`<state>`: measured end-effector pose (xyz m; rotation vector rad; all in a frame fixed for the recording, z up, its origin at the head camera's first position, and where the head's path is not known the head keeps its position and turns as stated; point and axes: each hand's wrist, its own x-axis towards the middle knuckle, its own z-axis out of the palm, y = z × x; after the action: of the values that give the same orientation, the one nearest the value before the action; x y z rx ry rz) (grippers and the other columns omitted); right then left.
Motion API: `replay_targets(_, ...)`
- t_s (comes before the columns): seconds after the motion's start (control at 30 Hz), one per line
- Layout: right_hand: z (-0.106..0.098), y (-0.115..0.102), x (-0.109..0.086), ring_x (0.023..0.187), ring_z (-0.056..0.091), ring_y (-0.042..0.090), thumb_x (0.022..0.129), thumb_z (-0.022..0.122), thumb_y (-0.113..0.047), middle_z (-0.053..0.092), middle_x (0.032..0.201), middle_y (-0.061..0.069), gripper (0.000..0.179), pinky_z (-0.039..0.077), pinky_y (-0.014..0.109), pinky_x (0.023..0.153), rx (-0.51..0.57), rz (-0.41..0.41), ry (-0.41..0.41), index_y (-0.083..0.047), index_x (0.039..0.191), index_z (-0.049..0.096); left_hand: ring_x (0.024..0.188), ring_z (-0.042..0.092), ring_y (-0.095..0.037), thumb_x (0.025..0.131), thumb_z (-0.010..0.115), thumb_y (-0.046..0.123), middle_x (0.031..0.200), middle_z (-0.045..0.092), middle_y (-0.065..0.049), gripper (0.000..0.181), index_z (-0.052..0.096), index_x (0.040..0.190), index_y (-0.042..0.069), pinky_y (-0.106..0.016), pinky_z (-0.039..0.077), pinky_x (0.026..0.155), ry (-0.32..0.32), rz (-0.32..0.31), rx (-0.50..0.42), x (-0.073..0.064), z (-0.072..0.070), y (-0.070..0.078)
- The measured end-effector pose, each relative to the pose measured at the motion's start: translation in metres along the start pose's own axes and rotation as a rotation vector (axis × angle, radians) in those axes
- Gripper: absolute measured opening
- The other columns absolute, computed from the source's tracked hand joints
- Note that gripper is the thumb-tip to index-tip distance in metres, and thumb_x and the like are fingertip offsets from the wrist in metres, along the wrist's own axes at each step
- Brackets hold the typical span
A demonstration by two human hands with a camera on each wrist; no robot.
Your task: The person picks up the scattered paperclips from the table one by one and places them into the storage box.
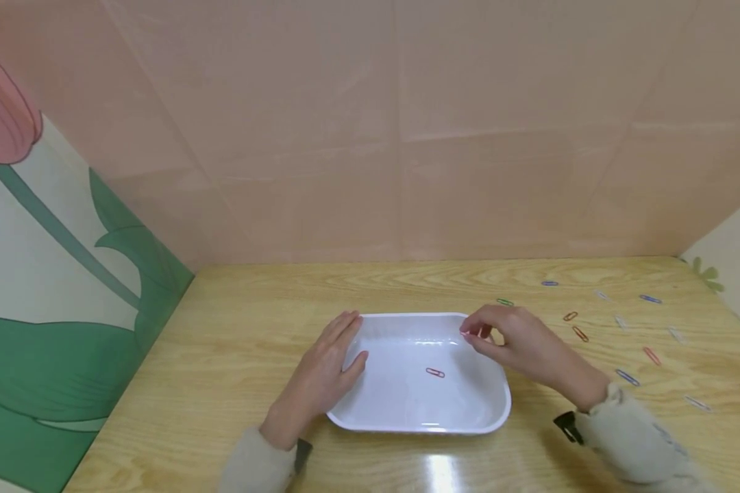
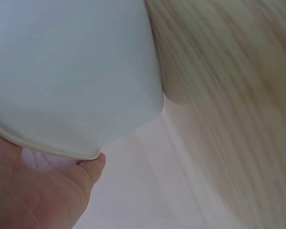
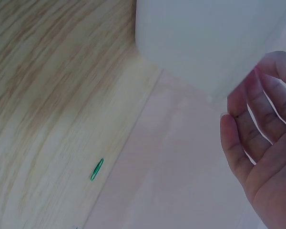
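Observation:
A white tray (image 1: 401, 404) with a raised rim stands on the wooden table, and one red paper clip (image 1: 434, 372) lies on its floor. My left hand (image 1: 327, 363) rests on the tray's left rim, fingers extended along the edge and thumb reaching inside. From the left wrist view, the palm and a fingertip of that hand (image 2: 47, 186) touch the rim from outside. Over the tray's far right corner, my right hand (image 1: 518, 342) pinches a small pink paper clip (image 1: 465, 333) between thumb and index finger. Only a bit of pink shows between those fingers.
Several loose paper clips lie right of the tray, among them a green one (image 1: 504, 302), a blue one (image 1: 627, 377), a red one (image 1: 651, 356) and a white one (image 1: 697, 403). A pinkish covered wall (image 1: 395, 171) rises behind the table (image 1: 234, 329).

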<state>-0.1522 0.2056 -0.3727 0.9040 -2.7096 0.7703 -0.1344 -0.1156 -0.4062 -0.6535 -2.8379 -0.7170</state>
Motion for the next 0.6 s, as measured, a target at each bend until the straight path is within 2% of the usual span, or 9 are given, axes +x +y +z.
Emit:
replay_targets(0.23,0.01,-0.004,0.002,0.077,0.06,0.0,0.084,0.076,-0.007,0.072,0.087,-0.01,0.012,0.057,0.023,0.063,0.01,-0.042,0.0,-0.013,0.094,0.074,0.147,0.036,-0.028,0.097,0.06,0.026,0.156,0.042,-0.014,0.058,0.045,0.147,0.0,-0.045,0.032,0.122,0.008,0.012,-0.009,0.0,0.001,-0.001)
replay_targets(0.6,0.029,-0.016,0.005,0.078,0.059,0.001,0.087,0.073,-0.01,0.07,0.088,-0.008,0.008,0.058,0.023,0.065,0.037,-0.057,-0.094,-0.013,0.095,0.072,0.147,0.036,-0.028,0.097,0.061,0.025,0.156,0.042,-0.014,0.057,0.045,0.146,0.0,-0.045,0.033,0.122,0.013,0.012,-0.005,0.0,0.002,-0.001)
